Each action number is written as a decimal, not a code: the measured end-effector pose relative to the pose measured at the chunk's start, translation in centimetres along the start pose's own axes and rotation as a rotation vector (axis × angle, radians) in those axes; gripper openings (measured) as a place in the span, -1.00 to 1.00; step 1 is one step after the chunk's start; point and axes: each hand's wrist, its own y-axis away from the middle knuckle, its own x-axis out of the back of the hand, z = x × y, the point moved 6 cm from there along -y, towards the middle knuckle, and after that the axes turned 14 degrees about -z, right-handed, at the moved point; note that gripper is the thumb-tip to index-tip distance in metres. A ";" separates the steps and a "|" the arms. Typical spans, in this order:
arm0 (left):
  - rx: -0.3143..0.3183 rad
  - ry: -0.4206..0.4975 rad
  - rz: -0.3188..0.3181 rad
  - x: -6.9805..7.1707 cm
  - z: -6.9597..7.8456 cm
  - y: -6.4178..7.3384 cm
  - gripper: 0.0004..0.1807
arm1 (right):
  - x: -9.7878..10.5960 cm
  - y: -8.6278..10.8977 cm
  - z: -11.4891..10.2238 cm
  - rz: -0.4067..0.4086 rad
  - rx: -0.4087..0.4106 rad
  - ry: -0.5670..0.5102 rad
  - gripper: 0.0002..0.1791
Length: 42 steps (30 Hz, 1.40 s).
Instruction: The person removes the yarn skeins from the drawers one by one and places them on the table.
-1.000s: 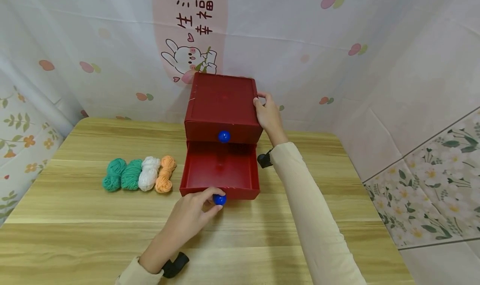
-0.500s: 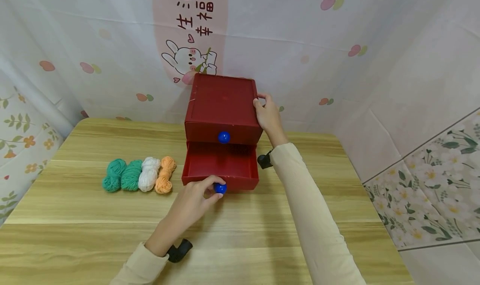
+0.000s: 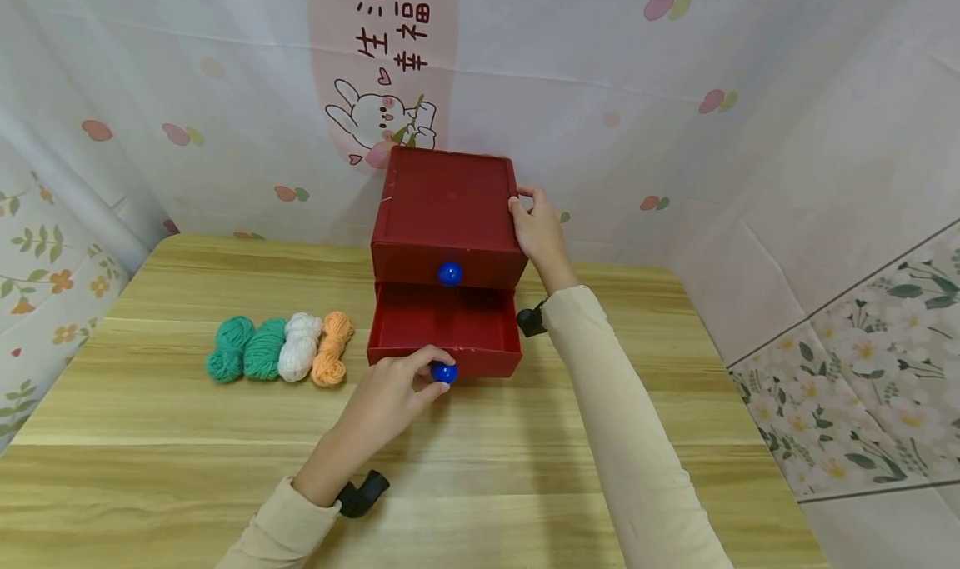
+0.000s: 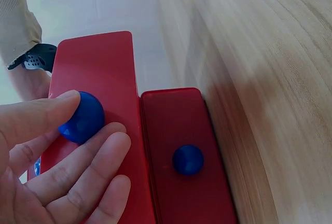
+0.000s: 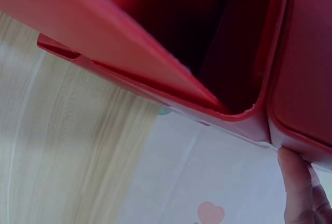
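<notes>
A red drawer cabinet [image 3: 453, 198] stands at the back of the table, its middle drawer [image 3: 442, 323] pulled partway out with bare red floor showing. My left hand [image 3: 386, 394] pinches that drawer's blue ball knob [image 4: 85, 117] between thumb and forefinger, the other fingers lying along the drawer front. Below it in the left wrist view is a closed drawer [image 4: 174, 125] with its own blue knob [image 4: 188, 159]. My right hand [image 3: 538, 227] grips the right side of the cabinet's top, thumb on the upper edge. The right wrist view shows its fingers [image 5: 296, 180] against the red side.
To the left of the cabinet, two green yarn skeins [image 3: 262, 348], a white skein [image 3: 298, 346] and an orange skein [image 3: 331, 348] lie in a row on the wooden table [image 3: 480, 502]. A printed curtain [image 3: 600, 152] hangs right behind the cabinet.
The middle drawer has slid inward toward the cabinet, my left hand moving forward with its knob; over the last half second it has barely moved. My right hand stays on the cabinet's side.
</notes>
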 end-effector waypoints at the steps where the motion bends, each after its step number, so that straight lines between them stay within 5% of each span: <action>1: 0.001 -0.001 0.001 0.0 0.0 0.0 -0.73 | 0.0 0.0 0.0 0.001 0.000 -0.001 -0.50; 42: -0.008 0.016 0.048 2.2 -2.7 -7.2 -0.72 | 0.0 0.0 0.1 0.005 0.008 -0.017 -0.51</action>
